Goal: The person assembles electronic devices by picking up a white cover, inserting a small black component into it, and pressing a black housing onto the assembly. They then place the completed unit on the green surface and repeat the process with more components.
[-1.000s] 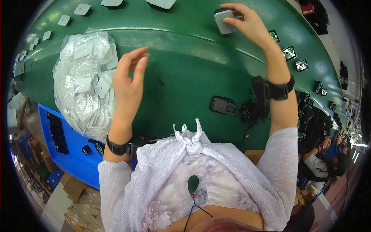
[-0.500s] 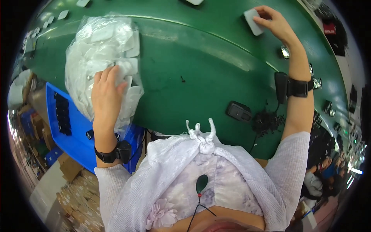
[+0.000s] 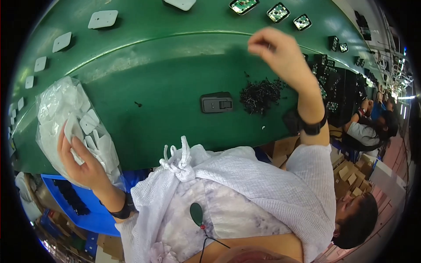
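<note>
At the clear plastic bag on the left, my left hand has a white plastic cover between its thumb and fingers. More white covers fill the bag beneath it. Over the far right of the green table, my right hand is raised with its fingers curled and thumb brought close to them. Whatever might be in that pinch is hidden. Nearest below it lies a heap of small black screws, with a dark rectangular case to its left.
White covers lie spaced along the far strip of the green table. Small housings with green circuit boards stand at the far right. A blue bin sits below the left table edge. People are at the right.
The view has swung to the right. The white cover has left my right hand, which now hovers nearer the circuit boards. My left hand has taken a cover at the bag.
</note>
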Action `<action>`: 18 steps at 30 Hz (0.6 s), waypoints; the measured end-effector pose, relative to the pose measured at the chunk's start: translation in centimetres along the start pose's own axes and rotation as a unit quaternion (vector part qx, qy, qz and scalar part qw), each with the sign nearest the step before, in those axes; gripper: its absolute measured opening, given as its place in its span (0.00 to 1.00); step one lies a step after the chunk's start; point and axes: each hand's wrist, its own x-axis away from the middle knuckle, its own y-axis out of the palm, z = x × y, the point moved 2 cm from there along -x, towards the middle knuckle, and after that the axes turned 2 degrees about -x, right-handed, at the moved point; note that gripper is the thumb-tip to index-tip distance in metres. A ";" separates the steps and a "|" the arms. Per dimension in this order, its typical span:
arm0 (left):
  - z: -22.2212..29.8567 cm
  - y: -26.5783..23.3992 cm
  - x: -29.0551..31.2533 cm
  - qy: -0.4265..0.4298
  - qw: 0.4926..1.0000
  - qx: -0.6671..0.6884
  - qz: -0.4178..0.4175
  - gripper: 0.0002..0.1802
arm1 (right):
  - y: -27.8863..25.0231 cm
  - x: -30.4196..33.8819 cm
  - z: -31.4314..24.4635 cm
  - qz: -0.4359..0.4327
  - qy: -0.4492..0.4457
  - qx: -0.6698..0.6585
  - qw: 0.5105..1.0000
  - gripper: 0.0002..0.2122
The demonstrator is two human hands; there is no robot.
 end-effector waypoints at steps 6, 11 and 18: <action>7.5 5.5 -1.2 -0.193 0.843 0.453 -0.217 0.17 | 4.5 5.3 1.3 0.015 -0.020 0.080 0.997 0.08; 11.3 8.5 -2.0 -0.124 0.817 0.490 -0.276 0.22 | 5.8 5.5 0.1 0.045 -0.058 0.135 0.988 0.07; 13.5 9.0 -2.7 -0.148 0.773 0.546 -0.288 0.13 | 4.8 3.6 -0.3 -0.002 0.081 -0.081 0.993 0.10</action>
